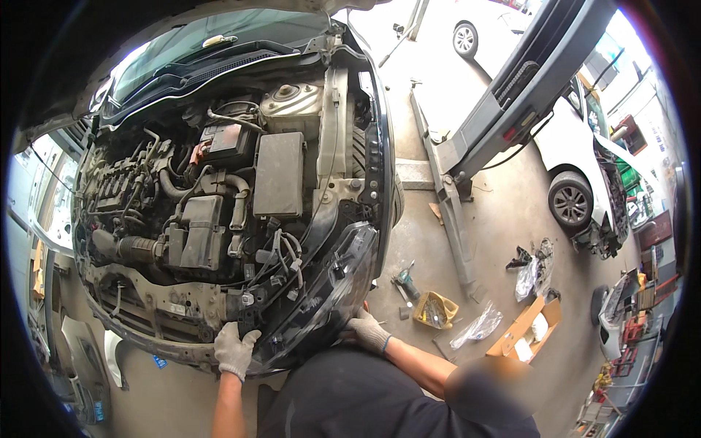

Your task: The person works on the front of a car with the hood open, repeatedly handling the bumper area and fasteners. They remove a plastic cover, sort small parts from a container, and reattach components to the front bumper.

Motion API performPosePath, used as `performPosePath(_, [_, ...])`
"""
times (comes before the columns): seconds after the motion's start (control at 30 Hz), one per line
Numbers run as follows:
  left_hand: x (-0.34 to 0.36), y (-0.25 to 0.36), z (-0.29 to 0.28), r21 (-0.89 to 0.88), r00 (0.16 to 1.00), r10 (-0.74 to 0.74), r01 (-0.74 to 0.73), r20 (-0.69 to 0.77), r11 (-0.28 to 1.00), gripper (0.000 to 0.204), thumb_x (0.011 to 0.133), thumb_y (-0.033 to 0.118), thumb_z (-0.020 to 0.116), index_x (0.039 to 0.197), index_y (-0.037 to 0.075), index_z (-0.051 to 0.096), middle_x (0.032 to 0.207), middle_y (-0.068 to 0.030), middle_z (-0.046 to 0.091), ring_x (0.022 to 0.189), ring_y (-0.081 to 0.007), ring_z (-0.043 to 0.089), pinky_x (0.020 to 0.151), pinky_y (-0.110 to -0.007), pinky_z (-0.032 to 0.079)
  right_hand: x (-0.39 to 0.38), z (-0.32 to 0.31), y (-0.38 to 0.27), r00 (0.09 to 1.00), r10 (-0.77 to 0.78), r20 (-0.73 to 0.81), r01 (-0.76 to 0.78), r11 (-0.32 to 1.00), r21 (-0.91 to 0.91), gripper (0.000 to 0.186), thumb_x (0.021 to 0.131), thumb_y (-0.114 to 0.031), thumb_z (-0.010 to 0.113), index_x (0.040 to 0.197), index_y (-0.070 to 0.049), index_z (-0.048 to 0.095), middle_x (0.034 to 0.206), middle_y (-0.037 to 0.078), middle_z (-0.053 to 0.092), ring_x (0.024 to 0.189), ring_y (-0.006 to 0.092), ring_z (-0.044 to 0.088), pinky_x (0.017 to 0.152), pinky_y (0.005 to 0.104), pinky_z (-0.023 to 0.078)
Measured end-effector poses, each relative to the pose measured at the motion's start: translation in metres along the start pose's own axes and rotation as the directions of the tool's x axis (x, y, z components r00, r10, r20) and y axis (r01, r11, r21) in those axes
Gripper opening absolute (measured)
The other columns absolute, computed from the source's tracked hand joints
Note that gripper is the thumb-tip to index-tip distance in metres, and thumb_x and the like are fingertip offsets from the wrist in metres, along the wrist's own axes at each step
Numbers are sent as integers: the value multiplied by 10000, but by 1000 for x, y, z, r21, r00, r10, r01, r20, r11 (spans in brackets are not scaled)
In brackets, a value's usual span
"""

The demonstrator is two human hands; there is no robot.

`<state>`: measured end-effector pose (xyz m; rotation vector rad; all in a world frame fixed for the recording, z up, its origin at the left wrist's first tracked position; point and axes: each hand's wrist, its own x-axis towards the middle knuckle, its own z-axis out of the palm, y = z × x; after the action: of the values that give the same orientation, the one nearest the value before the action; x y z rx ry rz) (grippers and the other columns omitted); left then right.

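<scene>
My left hand (235,347), in a pale work glove, has its fingers curled on the inner end of a headlight assembly (328,285) at the front corner of an open engine bay (197,182). My right hand (365,332), also gloved, grips the outer lower side of the same assembly, its fingertips partly hidden. Wiring connectors (281,263) lie behind the lamp, beside a large fuse box cover (277,175). A small red item shows just above my right hand, too small to name.
On the floor at right are a cordless tool (405,285), a yellow tray (434,310), bagged parts (475,325) and a cardboard box (522,332). A lift post (511,87) and arm (449,212) stand beside the car; a white car (566,146) is beyond.
</scene>
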<state>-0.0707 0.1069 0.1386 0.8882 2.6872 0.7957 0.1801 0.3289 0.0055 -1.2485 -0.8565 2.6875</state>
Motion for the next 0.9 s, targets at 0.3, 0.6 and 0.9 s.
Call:
performPosePath(0.3, [-5, -21, 12, -2, 1000, 12, -12, -20, 1000, 412, 730, 260, 866, 809, -24, 578, 816, -230, 610, 794, -477, 591, 687, -535, 470, 9, 9, -7, 994, -112, -13, 106, 968, -228, 402, 954, -59, 646, 1344, -12, 562, 1220, 117, 677, 1085, 256, 694, 884, 388, 603])
performPosePath(0.6, [-6, -18, 7, 30, 1000, 14, -15, 9, 999, 372, 751, 264, 836, 890, -19, 640, 881, -234, 665, 864, -475, 623, 730, -513, 508, -7, 21, -19, 994, -103, 31, 107, 977, -185, 327, 1011, -257, 662, 1242, -28, 637, 1138, 47, 684, 997, 153, 648, 875, 323, 536])
performPosePath(0.9, [-6, -23, 19, -187, 997, -72, 66, -28, 980, 331, 770, 236, 801, 933, -30, 690, 945, -252, 714, 906, -444, 678, 787, -504, 526, -5, 14, -22, 901, -424, 95, 337, 543, -769, 619, 920, -529, 707, 1290, -36, 648, 1303, 141, 667, 1265, 263, 587, 1066, 382, 452])
